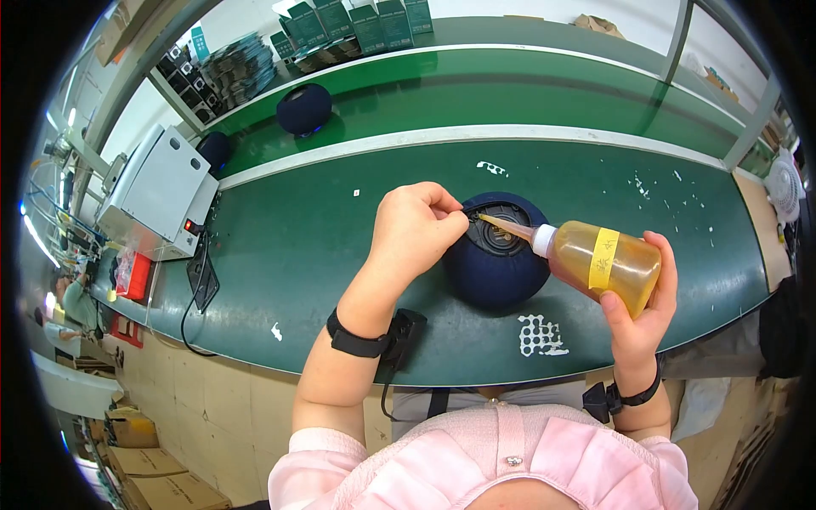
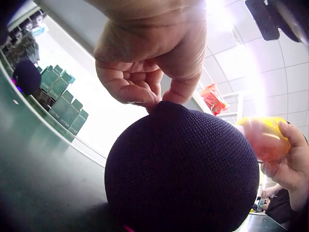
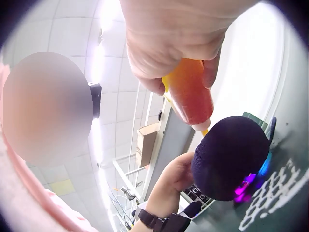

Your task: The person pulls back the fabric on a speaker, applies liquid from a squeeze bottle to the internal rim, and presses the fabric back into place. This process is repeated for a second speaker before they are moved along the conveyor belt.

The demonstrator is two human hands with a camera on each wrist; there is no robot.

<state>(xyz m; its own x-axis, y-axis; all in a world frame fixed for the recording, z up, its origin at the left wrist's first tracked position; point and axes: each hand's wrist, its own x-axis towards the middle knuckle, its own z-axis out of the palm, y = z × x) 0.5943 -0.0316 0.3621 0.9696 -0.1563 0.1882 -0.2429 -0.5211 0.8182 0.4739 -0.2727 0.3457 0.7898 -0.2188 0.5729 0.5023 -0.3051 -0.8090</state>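
Note:
A round speaker in dark blue mesh fabric stands on the green bench, with a round black recess open at its top. My left hand pinches the fabric at the rim of that recess; the left wrist view shows the cloth pulled up to a small peak between thumb and fingers. In my right hand is a tilted squeeze bottle of amber liquid with a yellow handwritten label. Its long tapered nozzle points into the recess, the tip close to my left fingertips. Purple light glows at the speaker's base.
Two similar speakers stand farther back left. Green boxes line the rear shelf. At the left are a white machine, a black tablet-like device with a cable, and a red bin. White perforated patches mark the bench.

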